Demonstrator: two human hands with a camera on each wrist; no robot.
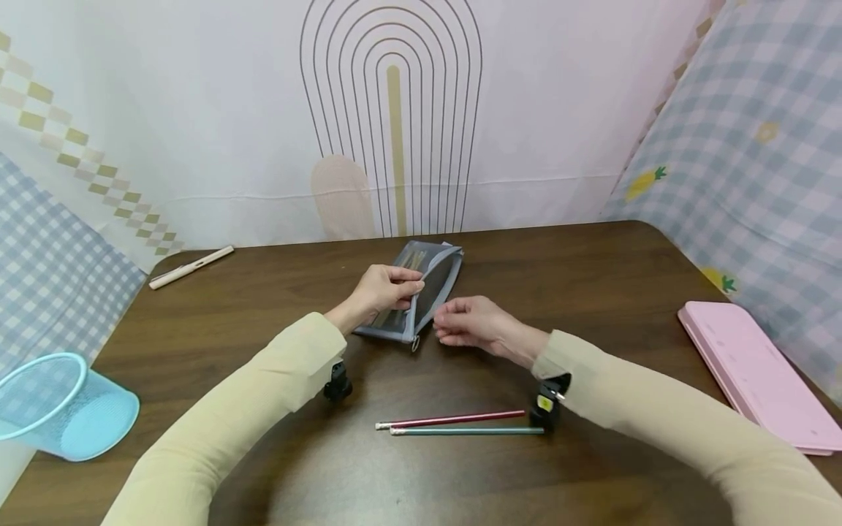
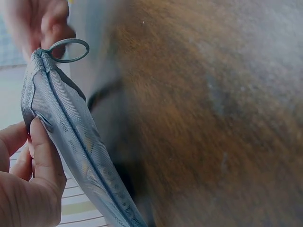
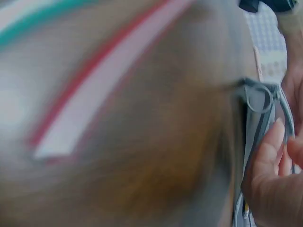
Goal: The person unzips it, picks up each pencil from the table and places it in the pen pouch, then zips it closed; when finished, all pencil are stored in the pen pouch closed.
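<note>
A grey-blue mesh pencil pouch (image 1: 387, 332) with a zipper lies toward the back of the table, its mouth spread apart and slender items showing through the mesh. My left hand (image 1: 381, 290) pinches the left edge of the mouth between thumb and fingers. On the opposite side, my right hand (image 1: 476, 323) has curled fingers at the lower right edge, gripping it near the zipper end. A ring pull (image 2: 70, 50) hangs from that end. Nearer me lie a red pencil (image 1: 460, 419) and a teal pencil (image 1: 470, 432), side by side.
A light blue mesh cup (image 1: 99, 416) lies tipped at the left edge. A white pen (image 1: 191, 267) rests at the back left corner. Along the right edge lies a pink case (image 1: 756, 365). Patterned cloth (image 1: 559, 109) hangs behind the table.
</note>
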